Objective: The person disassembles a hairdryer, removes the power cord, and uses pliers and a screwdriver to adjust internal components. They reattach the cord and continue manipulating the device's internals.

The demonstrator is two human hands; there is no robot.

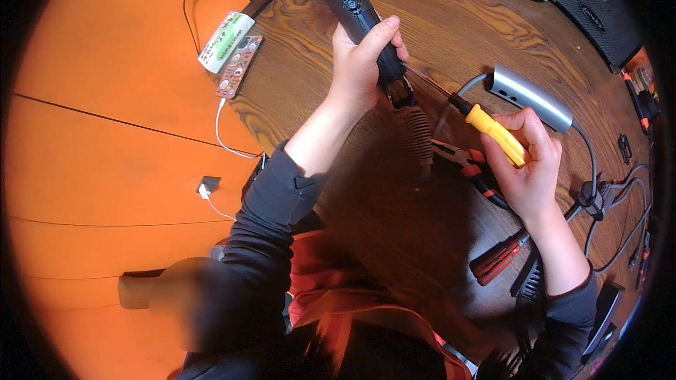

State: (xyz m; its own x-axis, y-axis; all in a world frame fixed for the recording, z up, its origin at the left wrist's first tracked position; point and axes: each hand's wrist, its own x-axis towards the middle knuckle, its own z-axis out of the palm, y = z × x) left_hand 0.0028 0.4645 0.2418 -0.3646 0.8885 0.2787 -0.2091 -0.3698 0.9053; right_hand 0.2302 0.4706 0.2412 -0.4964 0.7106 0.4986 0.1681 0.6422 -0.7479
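Observation:
My left hand [362,63] grips the dark handle of a hair dryer [355,10] with a pink body, held over the wooden table [436,21]. My right hand [524,169] holds a screwdriver with a yellow handle [493,132]. Its thin shaft points up and left, and its tip meets the lower end of the dryer handle near my left fingers. A dark ribbed cord sleeve [420,137] hangs below the handle.
Red-handled pliers [473,167] lie under my right hand; another red-handled tool [497,259] lies nearer me. A grey metal hub [529,97] with cables sits at the right. A phone [239,65] and a white-green packet [225,41] rest at the table's left edge. Orange floor lies left.

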